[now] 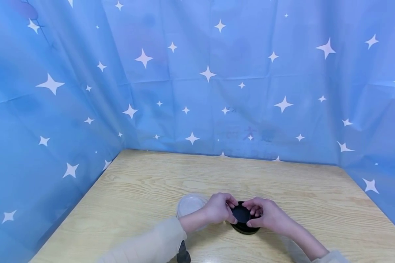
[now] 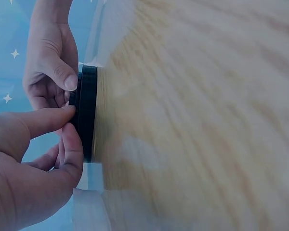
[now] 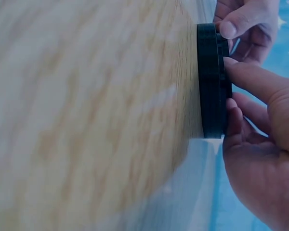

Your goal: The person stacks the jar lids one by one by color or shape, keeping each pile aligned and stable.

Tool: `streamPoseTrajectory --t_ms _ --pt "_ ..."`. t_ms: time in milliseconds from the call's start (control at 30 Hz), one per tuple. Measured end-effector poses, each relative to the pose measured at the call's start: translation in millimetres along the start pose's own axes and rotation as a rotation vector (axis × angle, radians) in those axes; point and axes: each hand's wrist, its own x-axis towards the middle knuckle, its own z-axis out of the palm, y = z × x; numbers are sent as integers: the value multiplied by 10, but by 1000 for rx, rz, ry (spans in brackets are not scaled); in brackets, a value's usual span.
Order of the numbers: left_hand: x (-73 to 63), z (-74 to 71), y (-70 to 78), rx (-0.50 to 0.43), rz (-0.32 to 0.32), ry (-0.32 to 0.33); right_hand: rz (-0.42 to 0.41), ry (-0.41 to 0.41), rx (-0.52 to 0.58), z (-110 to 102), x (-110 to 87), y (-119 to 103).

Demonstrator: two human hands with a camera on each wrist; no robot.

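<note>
A round black disc-shaped thing [image 1: 241,214] lies flat on the wooden table, with a smaller raised round part on top of a wider base. My left hand [image 1: 217,209] pinches its upper part from the left, thumb nearer me and fingers on the far side. From the right, my right hand [image 1: 267,216] holds the same upper part between thumb and fingers. The left wrist view shows the black disc [image 2: 89,115] edge-on, with fingertips of both hands on its raised top. Just left of my left hand stands a clear round container [image 1: 188,204], partly hidden by the hand and forearm.
Wood-grain table [image 1: 145,182] surface spreads around the hands. A blue curtain [image 1: 197,91] with white stars hangs behind it and along both sides. Something clear [image 1: 294,250] shows partly beneath my right forearm. A small black item [image 1: 183,254] is beside my left sleeve.
</note>
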Motion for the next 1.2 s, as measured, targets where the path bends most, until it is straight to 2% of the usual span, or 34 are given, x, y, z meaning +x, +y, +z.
streamPoseTrajectory --t_ms 667,933,1067,1200 --pt "-19 40 -3 -13 20 50 -24 16 8 -13 2 26" --pt "-49 28 -8 -115 -3 36 -26 17 106 -28 -35 10" --pt "-105 -45 18 -175 -4 41 -63 42 121 -26 -79 -13" --pt "-138 -204 82 -202 20 56 -89 103 94 -79 -90 -62"
